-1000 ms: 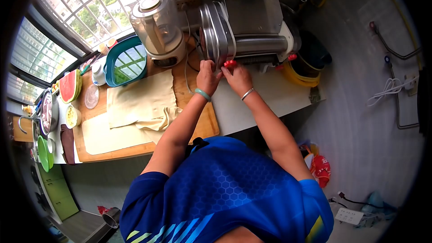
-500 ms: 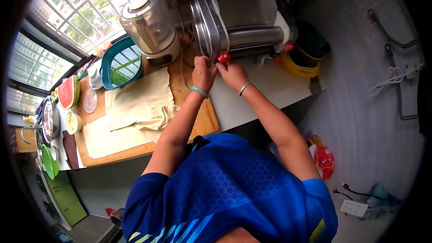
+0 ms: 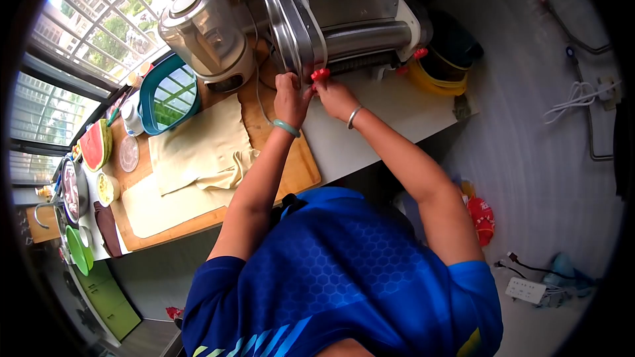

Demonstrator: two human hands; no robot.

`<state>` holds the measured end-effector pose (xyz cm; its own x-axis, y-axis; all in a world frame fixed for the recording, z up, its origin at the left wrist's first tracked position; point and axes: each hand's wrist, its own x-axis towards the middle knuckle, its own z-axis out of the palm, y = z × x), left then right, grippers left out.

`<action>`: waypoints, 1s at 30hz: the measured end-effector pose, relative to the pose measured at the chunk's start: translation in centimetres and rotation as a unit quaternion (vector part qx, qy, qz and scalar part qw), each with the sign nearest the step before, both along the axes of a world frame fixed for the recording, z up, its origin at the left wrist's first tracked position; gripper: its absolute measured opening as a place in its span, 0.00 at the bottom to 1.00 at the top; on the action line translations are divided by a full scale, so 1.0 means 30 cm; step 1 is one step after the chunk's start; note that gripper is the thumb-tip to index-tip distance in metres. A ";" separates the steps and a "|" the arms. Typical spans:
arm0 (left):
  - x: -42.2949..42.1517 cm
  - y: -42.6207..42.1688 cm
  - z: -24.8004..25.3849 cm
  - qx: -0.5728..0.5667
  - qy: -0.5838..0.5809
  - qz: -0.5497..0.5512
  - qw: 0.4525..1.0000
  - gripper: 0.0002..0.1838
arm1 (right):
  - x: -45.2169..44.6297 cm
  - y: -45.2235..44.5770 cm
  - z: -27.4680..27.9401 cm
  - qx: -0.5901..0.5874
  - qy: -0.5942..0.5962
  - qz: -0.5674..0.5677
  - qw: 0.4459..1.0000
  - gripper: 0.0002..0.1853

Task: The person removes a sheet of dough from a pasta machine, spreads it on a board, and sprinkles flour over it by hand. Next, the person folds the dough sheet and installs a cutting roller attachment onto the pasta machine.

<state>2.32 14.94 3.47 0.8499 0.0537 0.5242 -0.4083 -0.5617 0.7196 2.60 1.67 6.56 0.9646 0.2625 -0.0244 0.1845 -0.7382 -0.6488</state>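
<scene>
A steel roller machine (image 3: 367, 38) stands at the back of the counter, with a red knob (image 3: 320, 75) at its lower front. Just left of the knob, my left hand (image 3: 290, 98) is closed at the machine's lower edge, a green bangle on its wrist. My right hand (image 3: 336, 98), with a silver bangle, is closed right below the knob, its fingertips almost meeting the left ones. What the fingers grip is too small to make out. Pale dough sheets (image 3: 198, 149) lie folded on a wooden board (image 3: 297, 170) to the left.
A glass kettle (image 3: 210, 39) stands behind the board, beside a teal basin (image 3: 151, 99). Cut watermelon (image 3: 96, 145), a small tub (image 3: 107, 188) and a metal bowl (image 3: 81, 188) are at the left. A yellow bucket (image 3: 440, 84) is right of the machine.
The view has shifted, so the machine and counter items sit further left and the machine higher. Both hands have stayed closed together by the red knob.
</scene>
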 end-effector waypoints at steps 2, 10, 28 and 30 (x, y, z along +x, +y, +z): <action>0.003 -0.002 0.001 -0.008 0.014 -0.001 1.000 0.21 | -0.001 -0.006 0.009 0.188 0.149 -0.058 0.969 0.24; 0.007 -0.003 -0.005 -0.029 0.002 -0.007 1.000 0.22 | -0.040 0.012 0.146 -0.225 -0.075 0.044 0.970 0.24; 0.007 -0.001 -0.013 -0.018 0.003 -0.010 1.000 0.22 | -0.022 0.019 0.026 -0.162 -0.076 -0.010 0.984 0.21; 0.007 -0.004 -0.013 -0.030 0.014 -0.011 0.999 0.22 | -0.019 0.020 0.012 -0.135 -0.062 -0.021 0.989 0.20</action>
